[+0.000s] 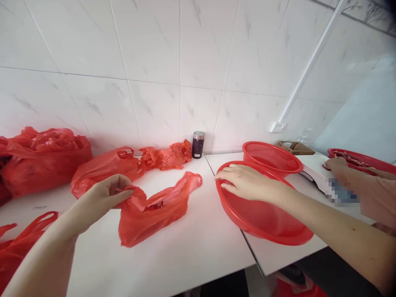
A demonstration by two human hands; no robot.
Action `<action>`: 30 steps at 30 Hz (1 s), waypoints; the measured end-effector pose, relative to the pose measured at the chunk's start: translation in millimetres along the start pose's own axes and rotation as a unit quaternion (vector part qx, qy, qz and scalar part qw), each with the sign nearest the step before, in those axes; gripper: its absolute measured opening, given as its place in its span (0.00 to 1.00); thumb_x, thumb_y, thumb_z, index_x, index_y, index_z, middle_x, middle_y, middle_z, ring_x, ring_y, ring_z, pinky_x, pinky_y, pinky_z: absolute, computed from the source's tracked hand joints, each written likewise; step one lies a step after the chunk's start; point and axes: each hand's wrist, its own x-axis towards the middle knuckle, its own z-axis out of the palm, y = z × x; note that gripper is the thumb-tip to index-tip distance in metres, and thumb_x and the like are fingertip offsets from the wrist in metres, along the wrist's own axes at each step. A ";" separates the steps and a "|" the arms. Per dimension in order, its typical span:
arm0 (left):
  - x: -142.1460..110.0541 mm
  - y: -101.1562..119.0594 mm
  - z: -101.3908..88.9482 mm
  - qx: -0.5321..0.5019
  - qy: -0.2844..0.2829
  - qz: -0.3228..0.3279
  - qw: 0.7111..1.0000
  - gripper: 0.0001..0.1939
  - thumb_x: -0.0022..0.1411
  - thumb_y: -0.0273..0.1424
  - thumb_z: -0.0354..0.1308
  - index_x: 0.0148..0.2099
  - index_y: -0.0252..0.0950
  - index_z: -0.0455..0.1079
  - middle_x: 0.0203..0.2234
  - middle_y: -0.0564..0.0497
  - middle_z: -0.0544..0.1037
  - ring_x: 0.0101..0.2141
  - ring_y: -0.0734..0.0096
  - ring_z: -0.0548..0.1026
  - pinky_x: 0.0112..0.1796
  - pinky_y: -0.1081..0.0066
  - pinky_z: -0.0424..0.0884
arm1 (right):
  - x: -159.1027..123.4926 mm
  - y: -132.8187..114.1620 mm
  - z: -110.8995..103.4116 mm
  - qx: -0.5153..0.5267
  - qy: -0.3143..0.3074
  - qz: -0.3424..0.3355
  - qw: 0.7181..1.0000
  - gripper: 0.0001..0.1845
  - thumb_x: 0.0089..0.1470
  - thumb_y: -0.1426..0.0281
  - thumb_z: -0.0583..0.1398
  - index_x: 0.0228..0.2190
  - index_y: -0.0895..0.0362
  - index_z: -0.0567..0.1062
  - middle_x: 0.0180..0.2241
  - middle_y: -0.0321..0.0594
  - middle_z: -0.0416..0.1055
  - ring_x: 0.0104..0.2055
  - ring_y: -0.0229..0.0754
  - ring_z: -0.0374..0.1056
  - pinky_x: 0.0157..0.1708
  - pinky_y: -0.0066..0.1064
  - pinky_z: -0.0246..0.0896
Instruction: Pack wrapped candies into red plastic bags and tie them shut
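- Head view, left of centre: the left hand (107, 197) pinches the upper edge of a red bag (154, 225), whose mouth gapes over a dark printed item (158, 205).
- Head view, right of centre: the right hand (250, 181), fingers loosely extended, lies over the left side of a basket (256, 212); contact cannot be told.
- Handling: a light, steady lift at the pinched edge should keep the thin film from folding shut or tearing.

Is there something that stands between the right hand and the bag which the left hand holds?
Nothing visible does. The right hand is at the left rim of the nearer basket; from there to the bag in the left hand, only tabletop shows.
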 end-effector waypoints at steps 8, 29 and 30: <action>-18.0 -6.4 -8.8 0.017 -0.011 -0.019 1.000 0.17 0.57 0.48 0.58 0.38 0.40 0.69 0.32 0.55 0.72 0.35 0.68 0.71 0.43 0.67 0.71 | 53.2 -24.7 58.1 0.242 0.005 0.136 0.961 0.36 0.58 0.45 0.51 0.61 0.49 0.55 0.51 0.50 0.69 0.50 0.54 0.68 0.42 0.42 0.63; -2.9 36.3 -14.6 -0.285 0.060 0.065 0.954 0.12 0.57 0.40 0.63 0.33 0.37 0.72 0.28 0.55 0.75 0.32 0.73 0.70 0.33 0.78 0.70 | 73.3 -2.5 -23.1 0.321 0.181 0.053 0.928 0.05 0.53 0.72 0.57 0.32 0.55 0.73 0.28 0.33 0.73 0.28 0.34 0.68 0.31 0.28 0.62; 0.9 42.4 -10.3 -0.304 0.060 0.090 0.947 0.11 0.58 0.39 0.62 0.33 0.37 0.72 0.28 0.55 0.76 0.32 0.73 0.71 0.33 0.78 0.70 | 70.3 -4.1 -27.7 0.327 0.184 0.045 0.926 0.04 0.53 0.72 0.57 0.32 0.55 0.73 0.28 0.33 0.73 0.29 0.34 0.68 0.32 0.28 0.62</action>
